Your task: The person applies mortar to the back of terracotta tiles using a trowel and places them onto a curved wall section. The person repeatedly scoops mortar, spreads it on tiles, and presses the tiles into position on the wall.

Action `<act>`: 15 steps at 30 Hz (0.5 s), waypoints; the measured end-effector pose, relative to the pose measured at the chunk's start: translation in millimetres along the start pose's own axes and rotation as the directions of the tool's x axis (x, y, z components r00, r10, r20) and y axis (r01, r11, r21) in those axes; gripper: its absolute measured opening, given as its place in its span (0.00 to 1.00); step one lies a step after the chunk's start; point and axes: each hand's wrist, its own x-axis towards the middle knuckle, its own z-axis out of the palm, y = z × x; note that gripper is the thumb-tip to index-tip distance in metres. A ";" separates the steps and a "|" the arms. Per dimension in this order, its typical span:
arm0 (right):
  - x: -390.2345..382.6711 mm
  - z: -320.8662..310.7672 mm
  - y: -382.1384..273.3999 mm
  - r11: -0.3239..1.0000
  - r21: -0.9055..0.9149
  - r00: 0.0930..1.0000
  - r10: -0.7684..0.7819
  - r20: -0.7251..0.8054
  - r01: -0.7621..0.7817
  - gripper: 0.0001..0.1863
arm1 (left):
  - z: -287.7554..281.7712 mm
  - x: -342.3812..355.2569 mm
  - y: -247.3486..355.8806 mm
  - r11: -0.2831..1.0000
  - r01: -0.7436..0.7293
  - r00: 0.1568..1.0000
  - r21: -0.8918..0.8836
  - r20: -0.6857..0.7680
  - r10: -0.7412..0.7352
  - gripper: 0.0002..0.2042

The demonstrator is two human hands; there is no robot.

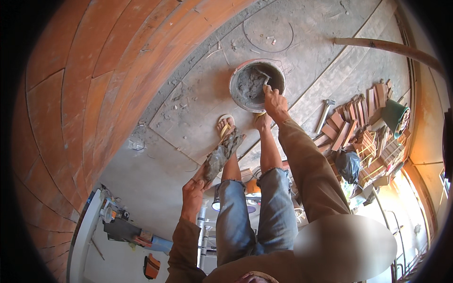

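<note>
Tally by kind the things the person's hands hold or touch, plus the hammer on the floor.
Bucket of grey mortar: 1
Trowel, in the right hand, blade in the bucket: 1
Mortar-coated brick piece, in the left hand: 1
Hammer: 1
Total: 4

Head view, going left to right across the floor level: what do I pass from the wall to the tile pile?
Curved orange tiled wall → left hand holding a mortar-smeared tile → mortar bucket, with the right hand on a trowel in it → hammer → heap of loose orange tiles → green bucket.
</note>
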 end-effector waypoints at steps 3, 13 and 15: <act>0.7 18.0 16.1 0.977 -0.141 0.987 -0.160 0.032 0.163 0.12 | 3.5 0.5 1.2 1.000 0.009 1.000 0.022 -0.003 -0.009 0.22; 12.6 -3.6 -16.9 0.874 -0.280 0.880 -0.449 -0.156 0.397 0.05 | -1.4 -0.6 -1.7 0.999 -0.019 1.000 0.047 -0.008 0.020 0.25; 15.0 15.5 -19.3 0.792 -0.446 0.876 -0.482 -0.035 0.418 0.05 | 1.5 0.6 1.5 0.998 -0.021 1.000 0.057 -0.008 0.022 0.25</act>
